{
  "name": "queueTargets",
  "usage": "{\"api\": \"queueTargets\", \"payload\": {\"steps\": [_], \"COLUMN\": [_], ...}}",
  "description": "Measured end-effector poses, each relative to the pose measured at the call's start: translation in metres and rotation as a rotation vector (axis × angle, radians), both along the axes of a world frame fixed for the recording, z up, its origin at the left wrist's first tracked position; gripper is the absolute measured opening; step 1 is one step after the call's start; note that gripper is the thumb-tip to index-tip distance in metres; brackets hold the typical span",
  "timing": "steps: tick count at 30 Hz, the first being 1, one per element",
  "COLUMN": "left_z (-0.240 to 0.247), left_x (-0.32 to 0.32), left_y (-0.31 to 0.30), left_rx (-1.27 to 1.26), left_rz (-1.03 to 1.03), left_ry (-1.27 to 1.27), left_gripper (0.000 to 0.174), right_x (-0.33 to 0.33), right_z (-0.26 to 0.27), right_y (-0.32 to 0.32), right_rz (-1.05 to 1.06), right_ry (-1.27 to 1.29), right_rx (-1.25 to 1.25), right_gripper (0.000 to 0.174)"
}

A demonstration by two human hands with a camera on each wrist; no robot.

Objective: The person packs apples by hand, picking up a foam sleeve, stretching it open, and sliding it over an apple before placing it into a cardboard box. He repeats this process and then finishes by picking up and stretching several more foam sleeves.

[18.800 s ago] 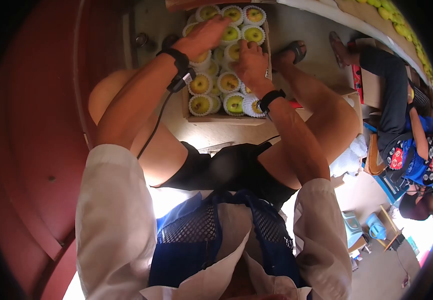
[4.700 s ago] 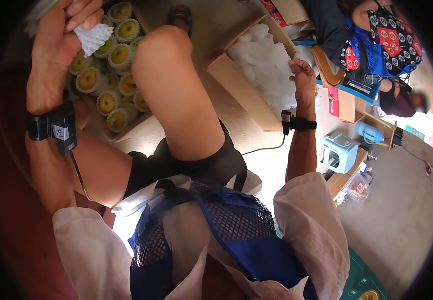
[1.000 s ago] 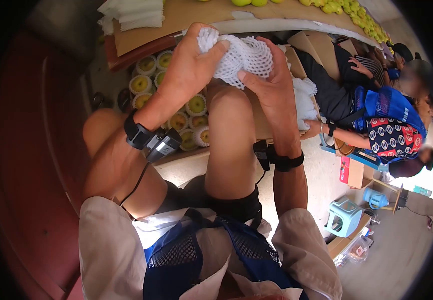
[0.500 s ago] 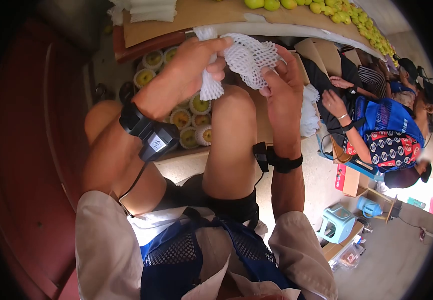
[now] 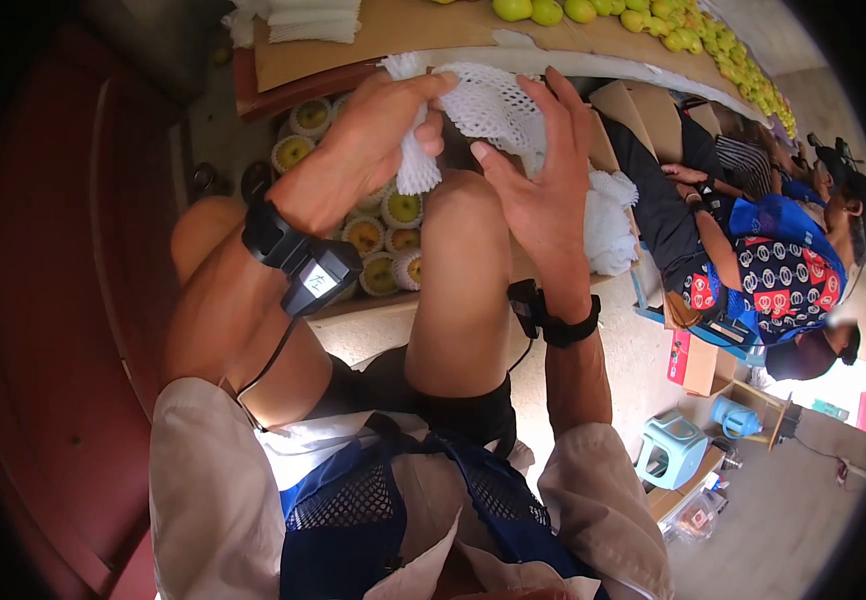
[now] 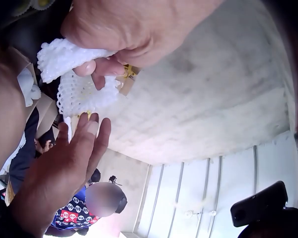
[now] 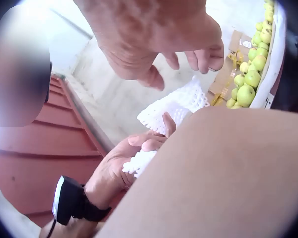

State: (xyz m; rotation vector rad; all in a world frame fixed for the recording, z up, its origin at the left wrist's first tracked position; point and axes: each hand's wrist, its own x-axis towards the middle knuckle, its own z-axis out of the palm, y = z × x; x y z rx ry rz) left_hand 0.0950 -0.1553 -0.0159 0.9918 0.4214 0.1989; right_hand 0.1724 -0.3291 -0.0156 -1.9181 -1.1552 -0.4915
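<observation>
My left hand (image 5: pixel 378 130) pinches a white foam fruit net (image 5: pixel 488 100) between thumb and finger, so that its open mesh spreads out to the right. A second foam net (image 5: pixel 416 165) is bunched inside the same hand, its end sticking out below the fingers. My right hand (image 5: pixel 550 190) is held with fingers spread beside the free edge of the first net. In the right wrist view, a gap shows between the right fingertips (image 7: pixel 159 82) and the net (image 7: pixel 176 101). Below the hands, apples (image 5: pixel 403 208) in foam nets stand in a box, partly hidden by my left arm and knee.
More white foam nets (image 5: pixel 608 225) fill a carton right of my knee. A table (image 5: pixel 383 35) ahead bears loose green fruit (image 5: pixel 578 10) and a stack of flat white nets (image 5: pixel 313 18). Another person (image 5: pixel 783 260) sits at the right. A red panel (image 5: pixel 53 330) stands at left.
Half a second ago the right fingers pinched the right end of the foam net; now they have let go and spread. The left hand keeps both nets. Earlier, the right hand was at the carton of nets.
</observation>
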Motion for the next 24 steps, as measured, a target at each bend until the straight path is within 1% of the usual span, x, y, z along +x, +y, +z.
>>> {"api": "queueTargets", "payload": {"steps": [3, 4, 7, 8, 11, 14, 17, 20, 23, 24], "left_z": [0.011, 0.016, 0.009, 0.008, 0.014, 0.005, 0.0, 0.004, 0.004, 0.004], "left_x": [-0.009, -0.01, -0.013, -0.013, -0.015, -0.01, -0.01, -0.016, -0.021, -0.023], "left_y": [-0.007, -0.008, 0.001, 0.001, -0.007, -0.006, -0.011, -0.017, -0.02, -0.023], "left_rx": [0.028, 0.035, 0.223, 0.286, 0.382, 0.438, 0.389, 0.409, 0.452, 0.462], "left_rz": [-0.02, -0.017, -0.06, -0.014, -0.007, -0.062, 0.029, 0.102, 0.066, 0.062], "left_ry": [-0.021, -0.03, 0.0, 0.007, -0.004, -0.011, 0.004, -0.049, -0.061, -0.068], "left_gripper": [0.028, 0.031, 0.039, 0.041, 0.04, 0.034, 0.028, 0.025, 0.025, 0.025], "right_x": [0.024, 0.02, 0.012, 0.011, 0.013, 0.003, 0.0, -0.006, 0.002, 0.001], "right_z": [-0.03, -0.026, 0.001, -0.002, -0.004, 0.004, 0.0, -0.001, -0.008, -0.009], "right_y": [-0.003, 0.001, -0.009, -0.007, -0.007, -0.004, -0.003, -0.001, -0.01, -0.011], "right_rz": [0.059, 0.096, 0.16, 0.219, 0.31, 0.38, 0.39, 0.343, 0.22, 0.232], "right_ry": [0.083, 0.277, 0.907, 0.993, 1.11, 1.189, 1.143, 1.083, 1.12, 1.117], "right_rx": [0.058, 0.221, 0.371, 0.488, 0.514, 0.461, 0.331, 0.358, 0.354, 0.374], "right_gripper": [0.039, 0.026, 0.022, 0.023, 0.025, 0.025, 0.023, 0.021, 0.024, 0.024]}}
